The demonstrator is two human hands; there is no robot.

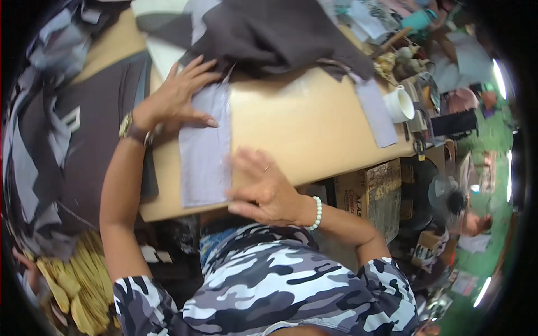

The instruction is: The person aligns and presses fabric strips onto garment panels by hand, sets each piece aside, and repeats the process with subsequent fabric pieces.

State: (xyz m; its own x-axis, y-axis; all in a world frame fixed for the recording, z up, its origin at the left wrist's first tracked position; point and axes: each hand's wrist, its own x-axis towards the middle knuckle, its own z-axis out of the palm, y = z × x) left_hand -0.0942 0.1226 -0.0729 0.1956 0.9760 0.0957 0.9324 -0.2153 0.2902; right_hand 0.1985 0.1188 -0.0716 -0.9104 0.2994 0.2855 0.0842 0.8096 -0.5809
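A dark charcoal cloth piece [274,33] lies over the far part of the tan table, with two pale lilac fabric panels reaching out from under it toward me. My left hand [182,95] rests with fingers spread on the upper part of the left lilac panel [206,162], close to the dark cloth's edge. My right hand [263,190], a little blurred, is at that panel's lower right edge. Its fingers are apart, and no object shows in them. The second lilac panel [376,115] lies flat at the table's right side, away from both hands.
The tan tabletop [291,129] ends just in front of me. A white cup [399,105] stands at its right edge. Stacked dark fabric [92,140] is on the left, with yellow cloth [81,280] below. Cardboard boxes [353,193] sit under the table; a fan [448,193] is at right.
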